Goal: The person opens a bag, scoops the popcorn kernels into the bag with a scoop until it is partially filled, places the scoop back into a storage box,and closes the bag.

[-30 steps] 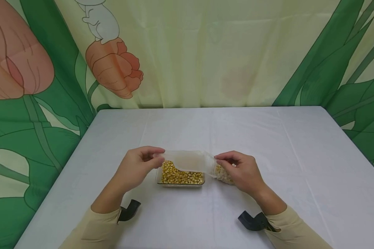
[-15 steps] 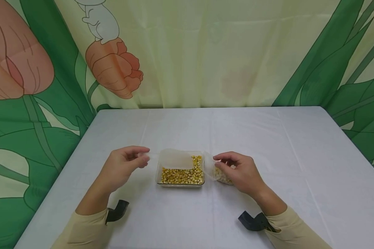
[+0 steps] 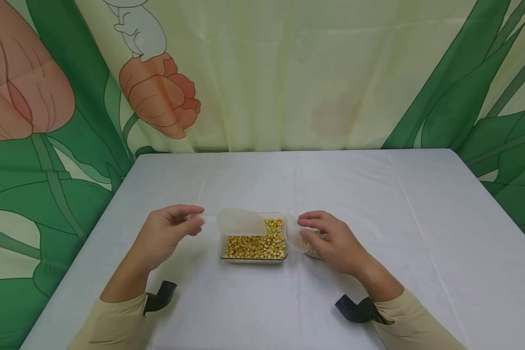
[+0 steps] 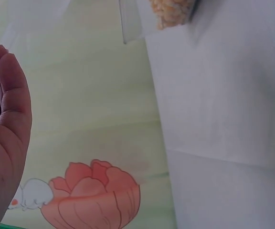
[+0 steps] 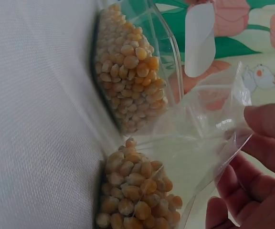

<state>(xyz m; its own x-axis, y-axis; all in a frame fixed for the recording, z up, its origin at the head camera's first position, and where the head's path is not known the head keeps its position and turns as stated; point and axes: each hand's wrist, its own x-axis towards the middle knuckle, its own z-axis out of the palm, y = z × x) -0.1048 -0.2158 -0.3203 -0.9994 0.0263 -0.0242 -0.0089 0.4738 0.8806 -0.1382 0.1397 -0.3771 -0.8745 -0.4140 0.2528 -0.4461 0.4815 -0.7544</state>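
In the lower middle of the head view, a clear container [image 3: 253, 261] filled with corn kernels [image 3: 255, 249] stands on the white cloth [image 3: 262, 306]. The left hand [image 3: 168, 236], to the left of it, holds a pale scoop [image 3: 238, 222] with fingers narrow around the handle; its blade appears raised over the upper left part of the container, partly past the rim. Whether anything lies inside the blade, I cannot tell. The right hand [image 3: 334, 239], just right of the container, pinches the upper edge of a plastic bag [image 5: 202, 112] between thumb and fingers, and more kernels [image 5: 137, 193] rest in the bottom of this bag. For doing this work well, I judge that the scoop should be kept level and close above the container, so that any loose kernel falls inside and not on the cloth. The thin film probably folds easily — the right hand should hold its mouth wide and pulled a little upward, without squeezing. A firm, calm wrist is advisable on the left side, because the handle is held only by the fingertips — the blade could tilt.
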